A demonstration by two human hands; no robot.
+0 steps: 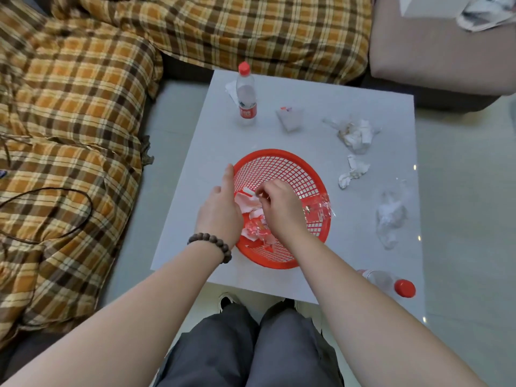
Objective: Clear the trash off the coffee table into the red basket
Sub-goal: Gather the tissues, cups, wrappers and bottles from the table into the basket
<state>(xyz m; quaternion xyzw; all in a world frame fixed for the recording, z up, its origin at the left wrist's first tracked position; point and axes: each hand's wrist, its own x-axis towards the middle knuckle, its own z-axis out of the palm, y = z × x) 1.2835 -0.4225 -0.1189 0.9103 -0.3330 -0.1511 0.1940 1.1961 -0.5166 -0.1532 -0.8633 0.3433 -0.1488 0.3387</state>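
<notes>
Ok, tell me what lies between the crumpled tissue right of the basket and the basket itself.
Nothing visible does. The crumpled tissue lies on bare table just right of the red basket, whose open rim faces up. Both hands, left and right, are over the basket.

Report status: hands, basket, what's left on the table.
Left hand open on red mesh basket rim; right hand dropping a white scrap. Crumpled tissues and upright clear plastic bottle remain. Nothing blocking.
</notes>
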